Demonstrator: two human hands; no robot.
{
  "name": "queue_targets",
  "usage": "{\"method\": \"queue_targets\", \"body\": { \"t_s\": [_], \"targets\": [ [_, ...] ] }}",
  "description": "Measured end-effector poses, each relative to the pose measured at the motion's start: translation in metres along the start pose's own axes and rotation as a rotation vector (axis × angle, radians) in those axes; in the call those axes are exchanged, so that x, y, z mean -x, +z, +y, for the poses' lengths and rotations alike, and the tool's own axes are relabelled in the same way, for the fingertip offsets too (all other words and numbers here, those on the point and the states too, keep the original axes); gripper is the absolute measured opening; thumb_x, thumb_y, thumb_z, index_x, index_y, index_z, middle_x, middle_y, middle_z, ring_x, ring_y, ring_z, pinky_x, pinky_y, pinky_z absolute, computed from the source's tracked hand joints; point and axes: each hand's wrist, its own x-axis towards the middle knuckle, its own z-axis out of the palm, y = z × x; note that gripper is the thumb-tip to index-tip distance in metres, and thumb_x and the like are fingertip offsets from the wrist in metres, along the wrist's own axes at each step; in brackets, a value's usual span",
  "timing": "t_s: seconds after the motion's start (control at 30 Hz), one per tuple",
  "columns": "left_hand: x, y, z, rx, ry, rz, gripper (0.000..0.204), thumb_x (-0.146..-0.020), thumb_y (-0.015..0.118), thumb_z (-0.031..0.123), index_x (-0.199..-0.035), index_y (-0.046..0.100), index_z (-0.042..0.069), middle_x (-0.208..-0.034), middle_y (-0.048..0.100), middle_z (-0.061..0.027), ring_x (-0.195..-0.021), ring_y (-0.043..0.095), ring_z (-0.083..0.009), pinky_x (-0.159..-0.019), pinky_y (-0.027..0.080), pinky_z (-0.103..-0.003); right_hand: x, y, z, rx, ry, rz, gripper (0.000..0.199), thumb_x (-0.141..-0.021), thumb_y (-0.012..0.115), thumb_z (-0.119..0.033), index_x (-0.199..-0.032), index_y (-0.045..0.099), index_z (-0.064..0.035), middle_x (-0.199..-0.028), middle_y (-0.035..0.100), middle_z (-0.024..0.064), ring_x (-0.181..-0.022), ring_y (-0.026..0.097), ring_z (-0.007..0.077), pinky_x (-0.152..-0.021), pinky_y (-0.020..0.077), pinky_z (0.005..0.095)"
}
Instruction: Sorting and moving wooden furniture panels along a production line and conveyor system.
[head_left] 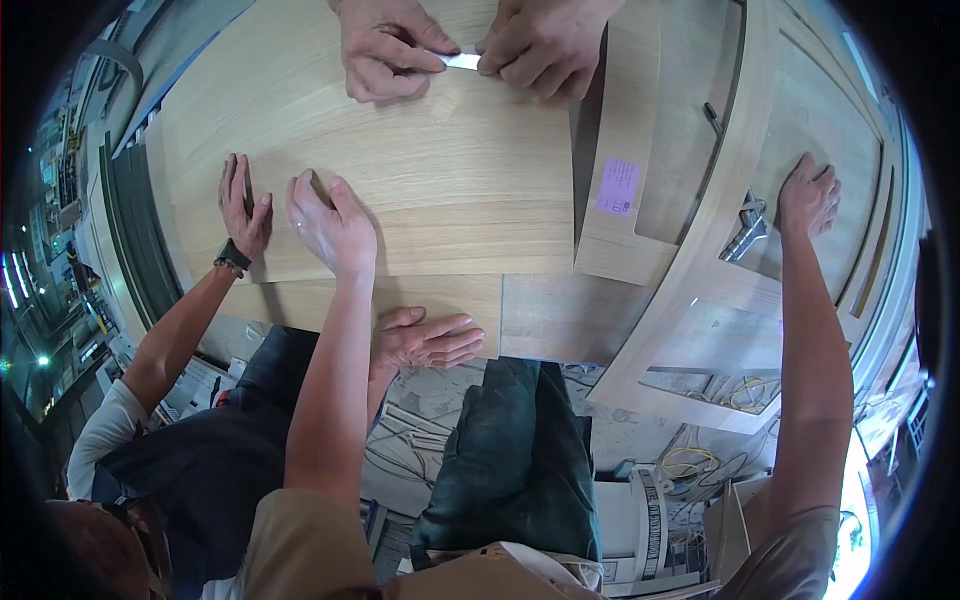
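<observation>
A: Biggest thing first. Pale oak-veneer panel [420,170] lies flat across the desk [560,320], long axis running left to right in the head view, grain the same way.

B: And the wearer's hands?

A: Left hand [330,225] rests on the panel's near edge, left of middle; grip open, fingers spread and pointing away from the body, forearm coming straight up from below. Nothing held. Right hand [808,195] is well apart, flat and open on the framed door piece [740,250] to the right, arm nearly straight.

B: So the left is nearer the panel.

A: Touching it. The right is off it entirely, with a narrower board bearing a purple label [618,186] between.

B: Others?

A: A co-worker's hands: one [243,210] flat on the panel's left corner, one [428,340] on the lower board edge. Across the desk, a third person's two hands pinch a small white strip [462,61] at the far edge.
</observation>
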Motion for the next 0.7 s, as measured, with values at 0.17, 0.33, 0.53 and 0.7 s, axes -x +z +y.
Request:
{"method": "queue_targets", "body": {
  "t_s": [0.17,0.33,0.53,0.7],
  "targets": [
    [0.0000,-0.0011,0.0010,0.030,-0.041,-0.048,0.045,-0.097,0.059,0.027,-0.131,0.051,0.000,-0.139,0.048,-0.0258,-0.129,0.044,-0.0441,-0.107,0.036,-0.052,-0.0016,0.0016,0.0015,0.001,-0.008,0.003,0.074,-0.093,0.042,-0.061,-0.148,0.046,-0.0114,-0.155,0.040,0.0128,-0.144,0.034,0.0337,-0.117,0.0224,0.0511],
    [0.0003,-0.0023,0.0031,0.036,-0.048,-0.052,0.045,-0.097,0.059,0.027,-0.131,0.051,-0.001,-0.139,0.048,-0.0260,-0.129,0.045,-0.0443,-0.107,0.036,-0.053,-0.0017,-0.0014,-0.0006,0.004,0.000,0.004,0.074,-0.093,0.042,-0.061,-0.147,0.047,-0.0110,-0.153,0.042,0.0129,-0.143,0.035,0.0344,-0.116,0.0235,0.0513],
    [0.0000,-0.0024,0.0023,0.022,-0.044,-0.048,0.045,-0.097,0.059,0.028,-0.131,0.051,-0.001,-0.139,0.048,-0.0252,-0.129,0.045,-0.0438,-0.107,0.036,-0.052,-0.0014,-0.0007,0.0010,0.017,-0.005,-0.009,0.074,-0.093,0.043,-0.061,-0.147,0.047,-0.0110,-0.154,0.042,0.0128,-0.144,0.035,0.0343,-0.117,0.0234,0.0518],
    [0.0003,-0.0010,0.0036,-0.006,-0.026,-0.013,0.041,-0.097,0.060,0.025,-0.130,0.052,0.001,-0.133,0.053,-0.0244,-0.125,0.048,-0.0426,-0.106,0.038,-0.050,-0.0015,-0.0008,0.0005,0.000,-0.004,0.000,0.075,-0.093,0.043,-0.062,-0.148,0.046,-0.0110,-0.155,0.041,0.0130,-0.145,0.033,0.0345,-0.117,0.0223,0.0524]
  ]
}}
